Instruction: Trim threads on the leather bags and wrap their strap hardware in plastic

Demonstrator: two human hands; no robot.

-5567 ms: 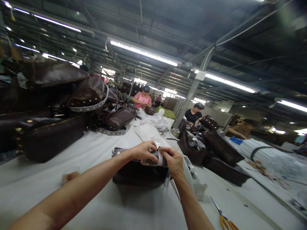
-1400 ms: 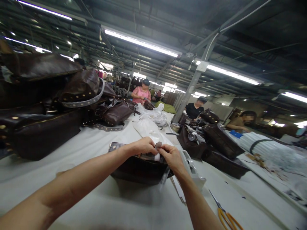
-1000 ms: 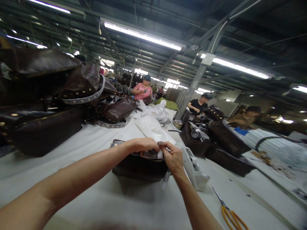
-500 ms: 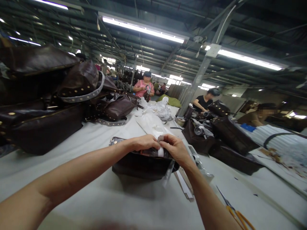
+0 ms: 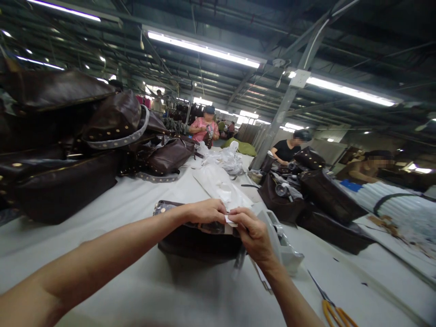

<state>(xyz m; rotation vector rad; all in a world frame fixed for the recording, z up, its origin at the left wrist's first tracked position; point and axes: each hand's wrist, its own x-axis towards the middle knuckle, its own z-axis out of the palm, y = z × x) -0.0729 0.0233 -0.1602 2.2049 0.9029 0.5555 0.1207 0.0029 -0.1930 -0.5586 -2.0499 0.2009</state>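
A dark brown leather bag (image 5: 200,243) lies on the white-covered table in front of me, with studs and clear plastic film along its top edge. Over that edge my left hand (image 5: 209,211) is closed, its fingertips at a small white tag (image 5: 230,221). My right hand (image 5: 250,229) pinches the same tag from the right, thumb against fingers. What lies under the left fingers is partly hidden.
Brown studded bags (image 5: 61,181) are piled at left, more bags (image 5: 327,200) at right. Scissors with orange handles (image 5: 335,313) lie near the right front. A grey plastic tray (image 5: 286,250) stands beside the bag. Crumpled clear plastic (image 5: 225,159) lies beyond. Several co-workers are farther back.
My right hand has shifted slightly down and turned, and the white tag now sticks out sideways between the fingers. The left hand has barely moved.
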